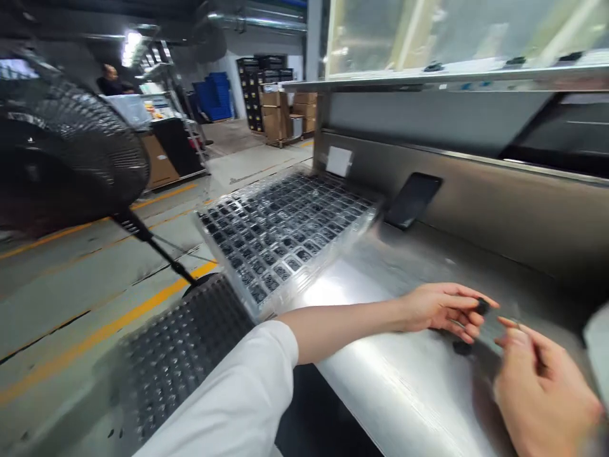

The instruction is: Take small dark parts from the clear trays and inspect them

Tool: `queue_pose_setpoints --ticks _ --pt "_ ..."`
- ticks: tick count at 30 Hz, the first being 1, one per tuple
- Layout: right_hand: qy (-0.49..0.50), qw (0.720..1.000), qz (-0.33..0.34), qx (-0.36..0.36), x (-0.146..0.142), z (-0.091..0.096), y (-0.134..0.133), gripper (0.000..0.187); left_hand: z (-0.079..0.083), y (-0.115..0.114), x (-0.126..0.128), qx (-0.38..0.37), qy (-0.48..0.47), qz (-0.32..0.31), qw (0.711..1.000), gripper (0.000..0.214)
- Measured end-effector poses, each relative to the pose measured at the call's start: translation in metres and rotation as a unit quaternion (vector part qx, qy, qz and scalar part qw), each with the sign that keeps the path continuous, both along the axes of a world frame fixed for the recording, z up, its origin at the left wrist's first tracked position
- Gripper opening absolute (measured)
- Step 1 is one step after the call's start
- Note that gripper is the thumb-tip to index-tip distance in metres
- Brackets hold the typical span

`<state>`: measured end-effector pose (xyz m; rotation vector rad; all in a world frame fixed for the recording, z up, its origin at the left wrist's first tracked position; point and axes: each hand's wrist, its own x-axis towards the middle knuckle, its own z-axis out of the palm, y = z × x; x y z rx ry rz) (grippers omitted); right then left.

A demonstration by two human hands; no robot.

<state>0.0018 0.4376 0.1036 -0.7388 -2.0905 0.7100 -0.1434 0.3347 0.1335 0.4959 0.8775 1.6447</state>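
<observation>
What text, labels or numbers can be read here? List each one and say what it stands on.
None can be read.
White label on the steel back panel: shows no legible print.
Stacked cartons far back: any print too small and blurred.
Phone screen: dark.
Small black part in the left hand: no marking visible.

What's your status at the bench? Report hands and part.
Left hand pinching small black part. Right hand close beside, fingers curled, apparently empty. Second black part on steel bench. Nothing in the way.
</observation>
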Motion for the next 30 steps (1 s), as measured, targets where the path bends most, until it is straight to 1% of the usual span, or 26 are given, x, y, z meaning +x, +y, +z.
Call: queue_pose_setpoints --ticks 1,3,5,8,10,13,16,18,21,25,30 --pt "0.021 1.000 -0.011 -0.006 -0.002 0.004 -0.002 0.057 -0.001 0.000 0.002 0.008 0.003 0.006 1.000 0.029" --pt "0.065 0.998 -0.004 -0.021 -0.004 0.007 -0.005 0.053 -0.005 0.001 0.005 0.034 0.005 0.022 0.999 0.032" --pt "0.093 0.995 0.023 -0.033 -0.004 0.008 -0.007 0.048 -0.008 0.004 0.007 0.056 0.008 0.037 0.998 0.039" --pt "0.108 0.991 0.063 -0.052 -0.002 0.008 -0.012 0.043 -0.012 0.006 0.010 0.067 0.010 0.041 0.997 0.046" --pt "0.119 0.987 0.075 -0.073 0.000 0.010 -0.014 0.040 -0.012 0.005 0.012 0.072 0.011 0.037 0.997 0.047" --pt "0.139 0.984 0.069 -0.085 0.002 0.012 -0.016 0.037 -0.007 0.002 0.013 0.083 0.015 0.033 0.996 0.043" --pt "0.136 0.987 0.064 -0.051 0.002 0.012 -0.015 0.036 -0.001 -0.001 0.013 0.072 0.009 0.033 0.997 0.039" --pt "0.106 0.992 0.071 -0.022 0.002 0.012 -0.015 0.036 0.003 -0.002 0.013 0.059 0.005 0.030 0.998 0.037" --pt "0.056 0.995 0.085 0.003 0.004 0.013 -0.017 0.042 0.006 -0.004 0.014 0.053 0.005 0.026 0.998 0.035" --pt "0.032 0.996 0.082 0.030 0.006 0.014 -0.017 0.043 0.008 -0.006 0.016 0.062 -0.004 0.027 0.998 0.033" --pt "0.033 0.996 0.066 0.059 0.005 0.010 -0.016 0.040 0.006 -0.005 0.017 0.066 -0.028 0.037 0.997 0.027"
